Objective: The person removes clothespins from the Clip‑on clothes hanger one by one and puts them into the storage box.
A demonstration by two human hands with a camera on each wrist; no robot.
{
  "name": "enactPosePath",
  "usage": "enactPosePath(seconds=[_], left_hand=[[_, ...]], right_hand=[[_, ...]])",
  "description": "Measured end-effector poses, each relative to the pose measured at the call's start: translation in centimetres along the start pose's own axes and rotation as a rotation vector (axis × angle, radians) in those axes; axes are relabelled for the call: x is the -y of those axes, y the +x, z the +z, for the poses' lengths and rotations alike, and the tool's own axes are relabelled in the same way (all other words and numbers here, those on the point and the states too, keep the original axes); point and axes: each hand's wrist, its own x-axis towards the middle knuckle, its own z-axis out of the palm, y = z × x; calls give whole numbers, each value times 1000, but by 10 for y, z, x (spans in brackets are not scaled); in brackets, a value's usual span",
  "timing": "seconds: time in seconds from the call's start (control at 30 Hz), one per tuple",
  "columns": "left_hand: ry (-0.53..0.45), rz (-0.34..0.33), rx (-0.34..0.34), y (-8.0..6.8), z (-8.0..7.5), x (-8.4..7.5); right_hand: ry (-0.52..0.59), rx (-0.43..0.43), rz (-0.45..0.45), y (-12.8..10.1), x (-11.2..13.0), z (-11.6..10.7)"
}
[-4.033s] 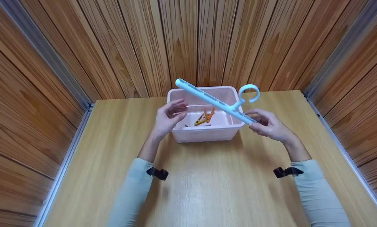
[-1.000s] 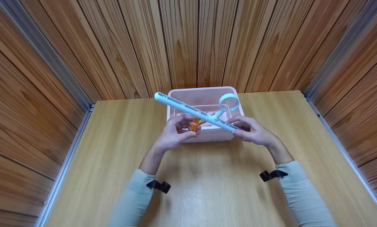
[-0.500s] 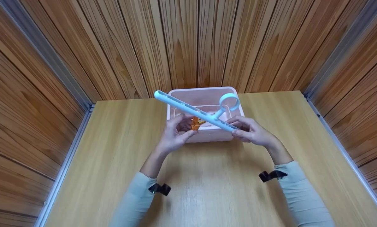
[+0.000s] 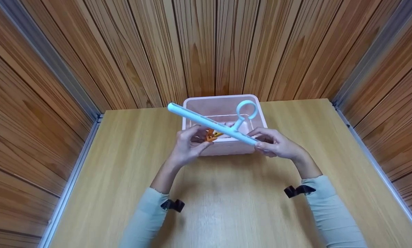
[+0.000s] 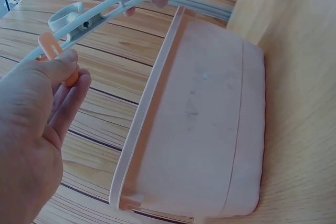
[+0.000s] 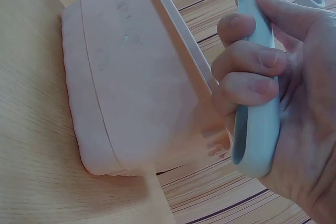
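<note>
A light blue hanger bar [image 4: 209,123] with a ring hook [image 4: 246,109] slants over a pale pink tub [image 4: 226,148] at the back of the wooden table. My right hand [image 4: 273,144] grips the bar's lower right end [image 6: 255,129], fingers curled round it. My left hand [image 4: 188,144] pinches an orange clothespin [image 4: 211,135] just under the bar's middle; in the left wrist view the orange clothespin [image 5: 52,51] sits between thumb and fingers, close against the hanger bar [image 5: 100,17]. The tub's inside is mostly hidden by hands and bar.
The pink tub [image 5: 210,124] stands against the wood-panelled back wall [image 4: 206,48]. Panelled walls with metal rails [image 4: 71,175] close in the table [image 4: 226,199] on the left and right. Bare tabletop lies in front of the tub, between my forearms.
Since four seconds ago my left hand has taken an orange clothespin from the tub and brought it up under the bar. The bar has shifted left and lower; the ring now stands more upright.
</note>
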Motion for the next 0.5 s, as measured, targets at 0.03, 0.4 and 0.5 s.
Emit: enactPosePath(seconds=[0.03,0.4,0.5], left_hand=[[-2,-15,7,0,0,-1],[-17,-106,45,-1,0,-2],[-8,-100,49,-1,-1,-2]], right_hand=[[-5,-5,0,0,0,0],[4,-29,-23,-1,-4,-2],[-1,-36,-25,-2,-4,-3]])
